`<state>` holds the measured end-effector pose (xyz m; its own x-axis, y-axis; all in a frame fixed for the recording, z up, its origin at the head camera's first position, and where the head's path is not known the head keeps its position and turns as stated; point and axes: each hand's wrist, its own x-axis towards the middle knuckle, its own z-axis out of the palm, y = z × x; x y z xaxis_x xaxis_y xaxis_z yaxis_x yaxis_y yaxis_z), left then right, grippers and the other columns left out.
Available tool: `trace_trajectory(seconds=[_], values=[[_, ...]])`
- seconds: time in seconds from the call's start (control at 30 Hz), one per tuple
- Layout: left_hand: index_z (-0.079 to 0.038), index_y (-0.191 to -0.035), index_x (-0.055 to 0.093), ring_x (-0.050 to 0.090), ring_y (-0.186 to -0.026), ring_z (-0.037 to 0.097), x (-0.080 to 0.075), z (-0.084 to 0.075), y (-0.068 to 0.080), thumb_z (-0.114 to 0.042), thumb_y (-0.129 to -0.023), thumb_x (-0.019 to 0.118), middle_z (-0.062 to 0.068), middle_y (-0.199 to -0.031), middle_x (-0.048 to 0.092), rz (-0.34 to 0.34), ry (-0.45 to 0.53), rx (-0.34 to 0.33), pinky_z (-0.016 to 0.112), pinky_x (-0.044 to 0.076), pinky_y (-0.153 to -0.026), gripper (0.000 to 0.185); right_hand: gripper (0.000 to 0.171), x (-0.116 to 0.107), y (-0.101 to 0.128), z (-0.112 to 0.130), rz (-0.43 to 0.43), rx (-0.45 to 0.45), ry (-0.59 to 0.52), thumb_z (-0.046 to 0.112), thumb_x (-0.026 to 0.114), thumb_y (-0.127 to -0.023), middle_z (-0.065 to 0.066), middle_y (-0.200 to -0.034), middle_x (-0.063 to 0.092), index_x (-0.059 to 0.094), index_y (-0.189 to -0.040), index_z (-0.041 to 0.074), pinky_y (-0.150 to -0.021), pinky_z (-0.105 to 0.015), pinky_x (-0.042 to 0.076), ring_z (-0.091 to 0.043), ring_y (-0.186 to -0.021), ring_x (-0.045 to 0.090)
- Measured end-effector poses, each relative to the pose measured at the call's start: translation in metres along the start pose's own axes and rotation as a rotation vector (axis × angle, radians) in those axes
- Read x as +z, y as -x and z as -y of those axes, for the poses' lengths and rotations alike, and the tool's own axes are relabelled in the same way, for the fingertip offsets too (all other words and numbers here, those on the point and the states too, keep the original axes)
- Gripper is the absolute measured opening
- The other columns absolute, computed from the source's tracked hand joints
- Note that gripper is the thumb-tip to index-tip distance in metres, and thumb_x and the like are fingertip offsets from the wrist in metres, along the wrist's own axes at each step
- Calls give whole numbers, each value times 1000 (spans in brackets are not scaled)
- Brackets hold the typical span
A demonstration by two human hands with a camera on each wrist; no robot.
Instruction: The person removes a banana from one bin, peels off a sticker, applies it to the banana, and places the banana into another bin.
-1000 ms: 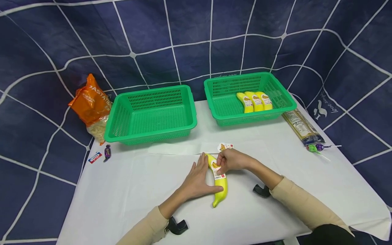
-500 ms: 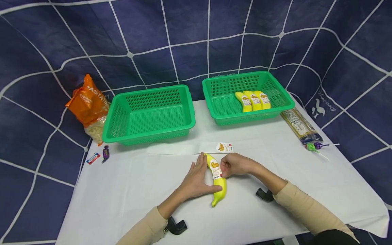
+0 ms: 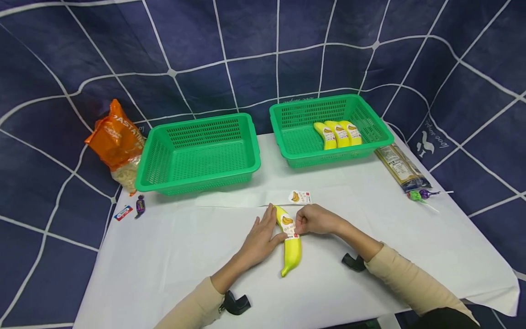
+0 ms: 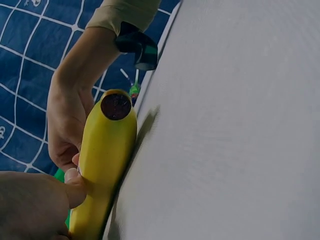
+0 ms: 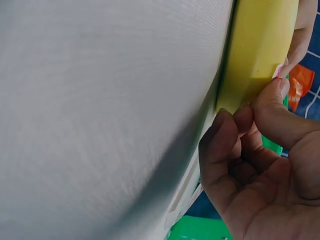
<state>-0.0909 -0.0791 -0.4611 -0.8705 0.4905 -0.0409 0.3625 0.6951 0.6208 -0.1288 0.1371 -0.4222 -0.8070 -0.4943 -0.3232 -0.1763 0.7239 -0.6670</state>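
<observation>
While both hands (image 3: 287, 228) hold a banana (image 3: 291, 244), three bananas (image 3: 338, 134) lie in the right basket (image 3: 287, 141).

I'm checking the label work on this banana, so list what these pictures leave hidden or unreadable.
- Head view: the print on the label across the banana is too small to read.
- Head view: the right hand covers the label's right edge.
- Left wrist view: the label is out of sight; the left hand fills the corner.
- Right wrist view: the label shows only as a sliver at the thumb.
</observation>
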Motion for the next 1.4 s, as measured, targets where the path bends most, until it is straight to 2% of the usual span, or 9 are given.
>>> trace_trajectory(seconds=[0.2,0.43,0.6,0.73,0.9,0.97,1.1,1.3,1.4], values=[[2,-154,16,11,-152,24,-2,1,-2,-47,-96,53,14,-164,7,-13,-10,-8,53,12,-122,84,14,-2,0,2,-23,21,15,16,79,-80,3,-63,61,67,-73,12,-58,-23,44,-10,-59,51],[4,-148,34,30,-147,32,-4,2,-11,-35,-98,56,18,-155,36,-166,-18,8,54,20,-120,67,11,-6,-2,0,-57,39,12,15,76,-84,2,-65,60,68,-77,11,-58,-23,43,-10,-61,50],[3,-146,39,36,-143,30,-1,4,-17,-37,-94,61,16,-149,44,-200,-33,8,51,19,-122,69,14,-7,-7,-2,-89,44,20,17,74,-86,1,-64,61,67,-76,11,-56,-22,42,-10,-60,50],[3,-147,37,35,-144,28,-2,5,-17,-41,-93,62,15,-151,41,-154,-40,6,50,19,-122,74,13,-8,-13,-2,-73,55,29,16,74,-85,1,-63,61,68,-75,10,-55,-22,42,-10,-59,50],[1,-153,24,27,-148,29,-8,4,-14,-54,-80,72,14,-159,27,-16,-36,9,52,18,-122,103,13,-7,-18,0,-62,74,43,14,77,-82,2,-60,60,68,-74,10,-55,-22,42,-10,-56,50],[1,-154,20,25,-148,31,-9,4,-13,-57,-76,75,14,-161,22,22,-31,3,51,22,-121,112,13,-6,-20,0,-61,69,40,13,78,-80,2,-59,60,68,-73,9,-54,-22,42,-9,-55,50],[0,-155,15,23,-149,33,-12,5,-11,-58,-75,75,13,-163,15,58,-8,-17,49,29,-118,115,11,-5,-22,1,-72,83,22,14,80,-79,1,-62,62,70,-76,9,-55,-21,43,-9,-56,52],[-1,-155,10,16,-151,31,-14,8,-10,-59,-76,74,13,-165,5,100,27,-22,48,19,-122,117,22,-6,-18,0,-48,153,-122,19,78,-83,-2,-77,68,71,-98,5,-62,-22,49,-10,-67,59],[-4,-156,9,16,-150,36,-15,7,-9,-62,-77,72,11,-165,4,113,50,-28,49,20,-122,117,26,-5,-16,-1,-9,154,-224,16,73,-87,-5,-84,71,68,-108,1,-68,-25,54,-11,-73,63]])
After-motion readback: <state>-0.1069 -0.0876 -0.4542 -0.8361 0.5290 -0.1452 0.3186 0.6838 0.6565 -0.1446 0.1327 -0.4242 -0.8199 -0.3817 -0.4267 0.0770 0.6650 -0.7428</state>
